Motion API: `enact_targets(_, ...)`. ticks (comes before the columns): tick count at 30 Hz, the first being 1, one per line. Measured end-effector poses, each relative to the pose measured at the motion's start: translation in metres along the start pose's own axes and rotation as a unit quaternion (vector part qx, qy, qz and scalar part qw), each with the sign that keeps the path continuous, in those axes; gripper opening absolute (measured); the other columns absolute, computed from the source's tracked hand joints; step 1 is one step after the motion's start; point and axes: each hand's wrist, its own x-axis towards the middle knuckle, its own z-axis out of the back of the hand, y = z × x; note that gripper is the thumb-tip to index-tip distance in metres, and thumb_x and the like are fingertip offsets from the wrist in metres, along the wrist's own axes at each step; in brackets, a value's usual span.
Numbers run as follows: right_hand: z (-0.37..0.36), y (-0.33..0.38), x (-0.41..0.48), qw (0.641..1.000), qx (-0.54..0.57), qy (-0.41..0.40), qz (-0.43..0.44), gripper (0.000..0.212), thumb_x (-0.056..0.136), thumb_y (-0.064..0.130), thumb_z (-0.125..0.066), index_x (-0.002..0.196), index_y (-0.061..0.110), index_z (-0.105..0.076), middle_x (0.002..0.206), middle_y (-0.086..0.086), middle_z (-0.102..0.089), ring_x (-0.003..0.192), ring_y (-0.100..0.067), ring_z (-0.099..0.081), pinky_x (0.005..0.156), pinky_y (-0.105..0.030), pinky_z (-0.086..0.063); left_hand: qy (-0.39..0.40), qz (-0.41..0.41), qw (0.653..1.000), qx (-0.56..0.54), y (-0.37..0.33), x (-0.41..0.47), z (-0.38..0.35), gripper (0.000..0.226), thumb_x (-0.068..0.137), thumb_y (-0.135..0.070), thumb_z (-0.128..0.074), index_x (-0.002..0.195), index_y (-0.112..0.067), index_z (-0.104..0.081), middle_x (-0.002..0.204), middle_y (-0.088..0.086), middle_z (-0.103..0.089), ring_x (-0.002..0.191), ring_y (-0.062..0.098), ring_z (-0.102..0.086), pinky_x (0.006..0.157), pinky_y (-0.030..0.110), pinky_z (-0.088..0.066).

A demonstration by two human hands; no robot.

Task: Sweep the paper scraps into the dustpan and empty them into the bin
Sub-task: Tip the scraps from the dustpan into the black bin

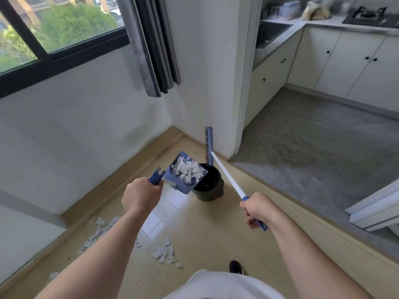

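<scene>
My left hand (141, 196) grips the handle of a blue dustpan (183, 184), raised and tilted over the left rim of a black bin (212, 186). White paper scraps (189, 170) fill the pan. My right hand (258, 209) holds the blue grip of a broom; its white pole (226, 174) runs up and away to the blue broom head (208, 145), lifted off the floor beside the wall corner behind the bin. More paper scraps (163, 252) lie on the beige floor near my left arm, and others (98, 229) lie along the skirting.
The bin stands in a corner below a window and a dark curtain (154, 46). To the right a step leads to a grey kitchen floor (313, 143) with cream cabinets. My shoe (236, 267) is on the floor at the bottom.
</scene>
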Motion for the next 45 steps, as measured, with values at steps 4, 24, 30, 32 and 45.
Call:
enact_targets(4,0.008,0.001,0.008,0.995,0.051,0.049,-0.066,0.018,0.09,-0.003,-0.042,0.077,0.006,-0.05,0.055,-0.005,-0.046,0.035,-0.011,-0.037,0.04,-0.017,-0.035,-0.006,-0.02,1.0,0.023,-0.008,0.006,-0.007,0.04,0.09,-0.055,-0.057,0.067,-0.022,-0.062,0.063,-0.005,-0.062,0.056,0.015,-0.056,0.049,0.022,-0.038)
enact_targets(24,0.052,-0.001,0.086,0.997,-0.066,-0.04,-0.017,0.027,0.091,0.005,-0.046,0.104,-0.012,-0.062,0.05,-0.014,-0.052,0.036,-0.022,-0.044,0.042,-0.027,-0.037,-0.001,-0.161,0.965,0.205,-0.055,0.022,-0.043,0.046,0.093,-0.064,-0.047,0.083,-0.023,-0.063,0.064,-0.006,-0.056,0.06,0.023,-0.06,0.053,0.024,-0.046)
enact_targets(30,0.069,-0.004,0.097,0.997,-0.073,-0.03,-0.005,0.029,0.091,0.005,-0.046,0.107,-0.014,-0.061,0.047,-0.014,-0.049,0.03,-0.02,-0.039,0.037,-0.023,-0.036,0.003,-0.218,0.939,0.267,-0.064,0.021,-0.057,0.041,0.096,-0.06,-0.043,0.086,-0.025,-0.06,0.07,-0.005,-0.061,0.066,0.025,-0.065,0.053,0.026,-0.044)
enact_targets(32,0.075,-0.003,0.094,0.997,-0.078,-0.02,-0.002,0.024,0.093,0.006,-0.047,0.099,-0.012,-0.063,0.046,-0.013,-0.05,0.031,-0.021,-0.042,0.039,-0.025,-0.037,-0.002,-0.215,0.938,0.271,-0.066,0.02,-0.058,0.041,0.096,-0.06,-0.043,0.087,-0.025,-0.061,0.07,-0.005,-0.06,0.065,0.025,-0.064,0.053,0.025,-0.043)
enact_targets(45,0.085,-0.005,0.097,0.998,-0.06,0.013,0.016,0.019,0.093,0.011,-0.055,0.074,0.009,-0.055,0.061,-0.009,-0.054,0.045,-0.02,-0.049,0.043,-0.029,-0.043,-0.02,-0.254,0.915,0.313,-0.074,0.019,-0.063,0.041,0.098,-0.06,-0.042,0.091,-0.025,-0.064,0.07,-0.008,-0.056,0.061,0.023,-0.054,0.053,0.025,-0.038)
